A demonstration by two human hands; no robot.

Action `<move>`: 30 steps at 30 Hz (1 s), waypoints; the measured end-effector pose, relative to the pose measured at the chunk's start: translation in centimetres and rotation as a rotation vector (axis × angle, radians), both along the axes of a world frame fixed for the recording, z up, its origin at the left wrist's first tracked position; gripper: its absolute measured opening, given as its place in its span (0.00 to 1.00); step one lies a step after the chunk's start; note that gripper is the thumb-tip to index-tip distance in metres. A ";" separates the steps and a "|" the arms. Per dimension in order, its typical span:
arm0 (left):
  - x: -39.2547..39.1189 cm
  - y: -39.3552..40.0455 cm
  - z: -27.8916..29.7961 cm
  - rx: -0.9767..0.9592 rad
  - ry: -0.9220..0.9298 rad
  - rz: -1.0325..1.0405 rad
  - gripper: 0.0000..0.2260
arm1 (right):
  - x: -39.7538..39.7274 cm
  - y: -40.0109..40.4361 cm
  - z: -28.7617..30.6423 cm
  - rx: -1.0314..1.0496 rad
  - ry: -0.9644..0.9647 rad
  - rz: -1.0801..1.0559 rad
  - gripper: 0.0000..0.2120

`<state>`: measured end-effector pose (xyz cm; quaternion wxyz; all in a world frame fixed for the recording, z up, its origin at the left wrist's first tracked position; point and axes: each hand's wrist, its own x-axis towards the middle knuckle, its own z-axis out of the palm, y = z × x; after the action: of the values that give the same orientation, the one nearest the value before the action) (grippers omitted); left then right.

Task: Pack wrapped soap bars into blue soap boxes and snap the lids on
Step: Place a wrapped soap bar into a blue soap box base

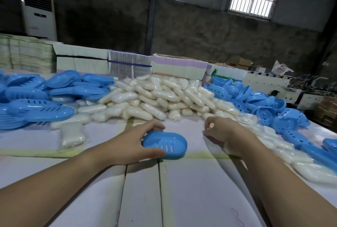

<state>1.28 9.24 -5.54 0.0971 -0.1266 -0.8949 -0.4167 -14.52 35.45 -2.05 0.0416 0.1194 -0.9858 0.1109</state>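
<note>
Soap box (165, 144): a glossy blue oval with short slots cut in its upper face, lying on the white table (142, 190) near the middle. Far left, a heap of blue slotted lids (45, 97) is stacked on the table; in the middle rises a pile of white soap bars (160, 95) in clear wrap, some spilling toward the near edge on both sides; on the right sits a heap of blue bases (264, 106) with heart-shaped holes. The left hand (131, 144) has its grip closed on the soap box, fingers curled over the far rim and thumb along the near side. The right hand (224, 131) hovers just right of the box, its grip loosely curled with fingertips drawn together, and I cannot tell whether it pinches anything
</note>
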 end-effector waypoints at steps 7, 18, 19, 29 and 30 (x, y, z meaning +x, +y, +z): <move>-0.3 -0.1 -0.1 -0.087 -0.001 0.121 0.29 | 1.4 -1.4 1.8 -0.080 0.044 0.219 0.20; -1.0 -0.3 -0.2 0.006 0.010 0.153 0.25 | 5.9 -4.3 3.0 -0.469 -0.080 0.739 0.12; -1.0 -0.4 -0.2 0.000 0.010 0.160 0.26 | 5.9 -4.5 2.8 -0.448 -0.089 0.757 0.12; -0.9 -0.5 0.1 -0.015 -0.010 0.209 0.24 | 5.9 -5.6 1.2 -0.358 -0.144 0.805 0.13; -0.9 -0.5 0.1 -0.022 -0.011 0.212 0.23 | 5.8 -5.5 1.3 -0.362 -0.148 0.812 0.14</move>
<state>0.36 8.75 -5.46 0.1343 -0.0299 -0.9083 -0.3950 -8.70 29.98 -0.79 -0.0557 0.4789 -0.8242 0.2970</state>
